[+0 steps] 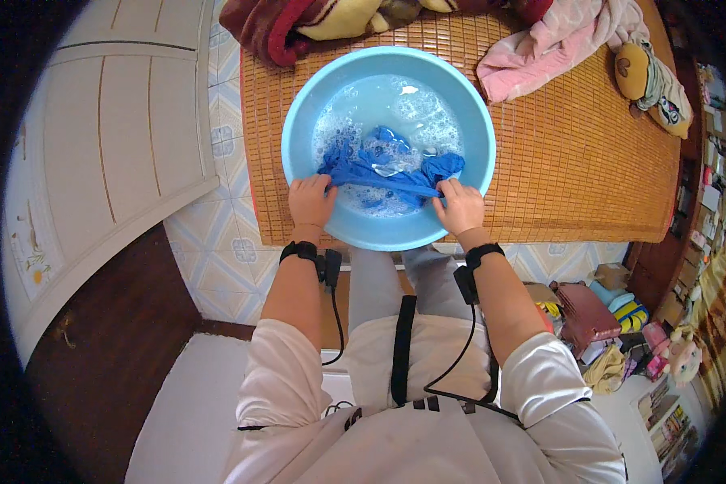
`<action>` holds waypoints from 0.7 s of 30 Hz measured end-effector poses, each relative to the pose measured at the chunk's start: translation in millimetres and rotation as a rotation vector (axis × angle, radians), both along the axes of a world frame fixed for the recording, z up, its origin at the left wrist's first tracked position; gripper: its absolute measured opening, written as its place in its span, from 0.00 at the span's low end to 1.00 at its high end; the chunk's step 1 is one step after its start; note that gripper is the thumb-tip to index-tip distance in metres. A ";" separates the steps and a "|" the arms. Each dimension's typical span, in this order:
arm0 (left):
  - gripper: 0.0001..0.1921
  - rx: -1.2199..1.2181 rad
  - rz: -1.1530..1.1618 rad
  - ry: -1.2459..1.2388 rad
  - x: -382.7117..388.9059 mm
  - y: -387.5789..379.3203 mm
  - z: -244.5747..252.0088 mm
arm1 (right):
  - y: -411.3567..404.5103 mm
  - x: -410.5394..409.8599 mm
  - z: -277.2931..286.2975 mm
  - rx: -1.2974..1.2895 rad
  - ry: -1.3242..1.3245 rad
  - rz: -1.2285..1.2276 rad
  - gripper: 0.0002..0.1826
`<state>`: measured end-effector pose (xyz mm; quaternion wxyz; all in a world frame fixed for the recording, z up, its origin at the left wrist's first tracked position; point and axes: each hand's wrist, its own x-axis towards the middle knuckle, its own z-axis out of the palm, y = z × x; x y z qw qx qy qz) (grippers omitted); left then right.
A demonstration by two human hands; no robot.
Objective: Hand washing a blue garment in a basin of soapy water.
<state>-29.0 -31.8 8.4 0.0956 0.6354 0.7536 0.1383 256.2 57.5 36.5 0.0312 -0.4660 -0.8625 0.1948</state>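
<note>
A wet blue cloth [399, 181] is stretched between my two hands over soapy water. My left hand [312, 199] pinches its left end near the basin's lower left rim. At the other side my right hand [460, 206] grips the right end, with a bunched lump of the fabric just above the fingers. Part of the cloth lies under suds, so its full shape is hidden. The water fills a round light-blue plastic basin [478, 127], with white foam and bubbles floating on it.
The basin stands on a bamboo mat [581, 175]. A maroon and cream blanket [278, 30], a pink blanket [520, 60] and a plush toy [632, 71] lie along the mat's far side. Pale cabinet doors [127, 121] are at left. A dark red suitcase [587, 317] sits among clutter at right.
</note>
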 end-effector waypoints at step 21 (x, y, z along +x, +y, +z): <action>0.08 0.018 -0.001 -0.051 -0.2 2.0 2.6 | 1.8 0.6 -3.3 0.018 0.002 0.000 0.11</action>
